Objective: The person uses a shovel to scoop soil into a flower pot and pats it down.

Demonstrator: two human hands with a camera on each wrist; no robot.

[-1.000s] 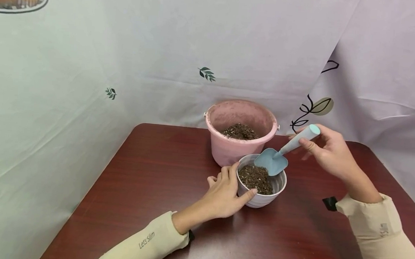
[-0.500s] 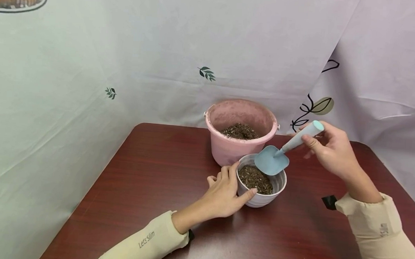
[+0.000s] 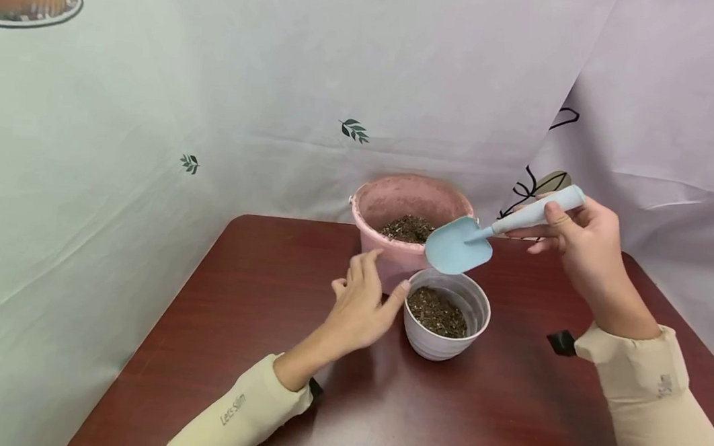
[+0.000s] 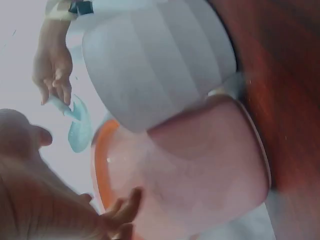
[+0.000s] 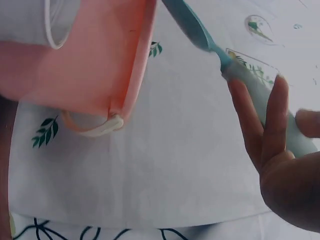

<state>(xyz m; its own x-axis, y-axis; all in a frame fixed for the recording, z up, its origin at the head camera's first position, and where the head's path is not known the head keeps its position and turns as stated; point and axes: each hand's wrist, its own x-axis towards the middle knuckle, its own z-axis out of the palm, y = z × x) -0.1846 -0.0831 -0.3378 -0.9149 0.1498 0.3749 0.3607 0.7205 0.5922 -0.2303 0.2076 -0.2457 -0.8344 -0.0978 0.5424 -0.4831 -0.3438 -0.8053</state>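
Observation:
My right hand grips the pale handle of a light blue garden trowel. The trowel's blade hangs over the back rim of a white ribbed plant pot, in front of the pink bucket. Dark potting soil lies in the lower part of the pot. My left hand is just left of the pot, its fingers spread and relaxed around nothing. In the left wrist view the fingers of that hand show against the bucket's side.
More soil sits inside the bucket, which stands behind the pot near the table's back edge. A white cloth backdrop with printed leaves rises behind and beside the dark red wooden table.
My left hand has let go of the pot's rim and drawn back leftward. My right hand has lifted the trowel up out of the pot, its handle now lying flatter.

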